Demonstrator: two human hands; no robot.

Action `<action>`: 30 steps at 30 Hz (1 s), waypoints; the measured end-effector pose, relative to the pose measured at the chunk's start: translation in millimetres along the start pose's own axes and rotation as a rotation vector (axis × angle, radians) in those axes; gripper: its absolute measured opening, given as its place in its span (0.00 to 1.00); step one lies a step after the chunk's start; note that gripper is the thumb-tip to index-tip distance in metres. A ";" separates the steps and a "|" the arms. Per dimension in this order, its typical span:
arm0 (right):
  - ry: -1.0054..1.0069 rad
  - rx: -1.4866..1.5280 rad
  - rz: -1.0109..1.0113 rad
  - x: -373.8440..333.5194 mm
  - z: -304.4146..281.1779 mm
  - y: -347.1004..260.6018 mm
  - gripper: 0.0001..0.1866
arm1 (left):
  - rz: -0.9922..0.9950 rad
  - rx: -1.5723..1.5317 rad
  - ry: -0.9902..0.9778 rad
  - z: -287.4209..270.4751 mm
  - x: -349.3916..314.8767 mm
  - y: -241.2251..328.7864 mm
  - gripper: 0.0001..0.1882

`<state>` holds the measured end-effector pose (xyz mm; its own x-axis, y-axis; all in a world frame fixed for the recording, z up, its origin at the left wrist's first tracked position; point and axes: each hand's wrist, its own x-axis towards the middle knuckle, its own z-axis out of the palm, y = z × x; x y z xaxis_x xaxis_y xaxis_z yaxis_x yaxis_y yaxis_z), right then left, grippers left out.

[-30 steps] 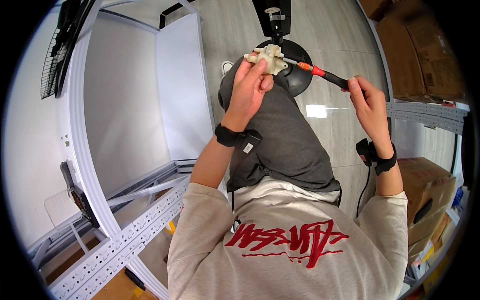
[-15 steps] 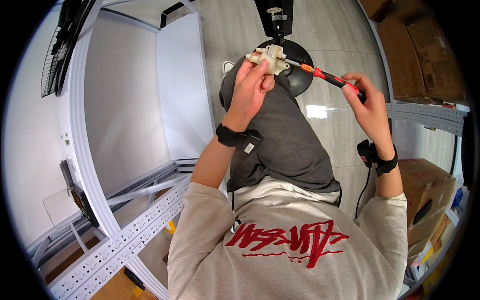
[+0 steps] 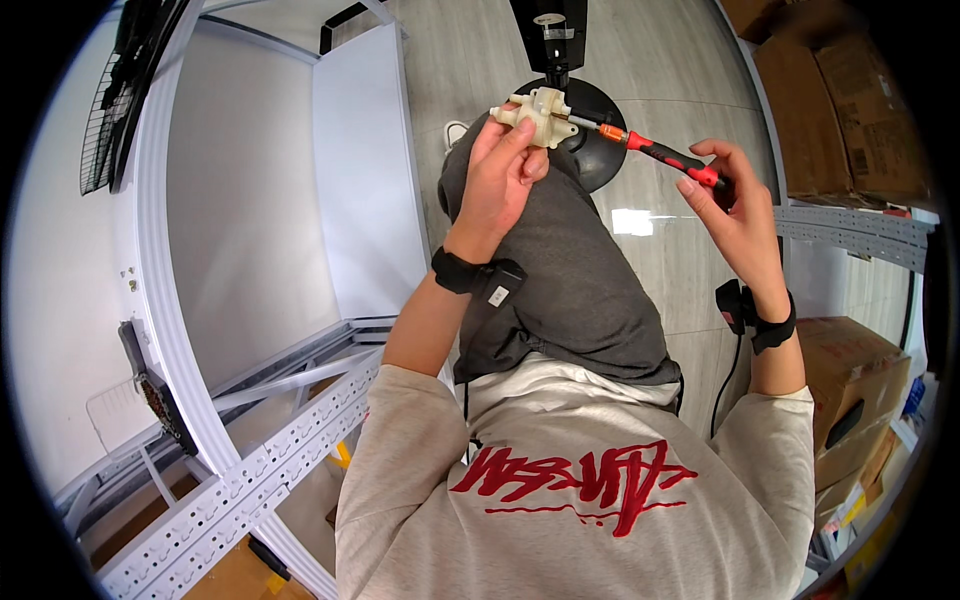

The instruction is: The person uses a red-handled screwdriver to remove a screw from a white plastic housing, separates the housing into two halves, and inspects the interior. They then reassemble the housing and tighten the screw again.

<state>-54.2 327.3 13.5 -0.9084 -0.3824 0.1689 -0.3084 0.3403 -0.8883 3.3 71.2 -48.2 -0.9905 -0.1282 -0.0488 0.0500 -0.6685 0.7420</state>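
Held up above my lap is a cream-coloured plastic part [image 3: 546, 118] with a rounded body, short pipe-like stubs and a small lug with a hole. My left hand [image 3: 503, 170] is closed around its left side, thumb on the front. A red and black screwdriver [image 3: 668, 156] slants down to the right from the part, its metal shaft end against the part's right side; the tip itself is hidden. At the handle's butt end is my right hand [image 3: 745, 210], curled around it, with thumb and forefinger slightly spread from the grip.
A black round base with a post [image 3: 597, 150] stands on the floor beyond the part. White metal shelving [image 3: 365, 160] runs along my left. Cardboard boxes [image 3: 850, 385] sit on racking to my right. Black straps with small boxes [image 3: 500, 283] are on both wrists.
My right thumb and forefinger have loosened and spread a little on the screwdriver's handle. My left hand and the plastic part have hardly moved.
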 end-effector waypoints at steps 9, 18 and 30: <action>-0.137 -0.093 0.059 1.2 -12.3 1.0 0.12 | -0.007 -0.015 -0.015 -3.8 -0.8 2.1 0.13; -0.083 -0.112 -0.036 -0.4 -9.5 4.1 0.11 | -0.003 -0.044 -0.006 -2.3 -0.3 1.7 0.13; 0.058 -0.135 -0.146 -6.8 -8.3 -1.2 0.10 | -0.001 -0.061 -0.006 -1.3 4.2 1.6 0.15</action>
<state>-50.0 336.6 17.0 -0.8646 -0.3877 0.3197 -0.4699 0.3985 -0.7876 -0.6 68.6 -48.1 -0.9914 -0.1232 -0.0450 0.0567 -0.7122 0.6997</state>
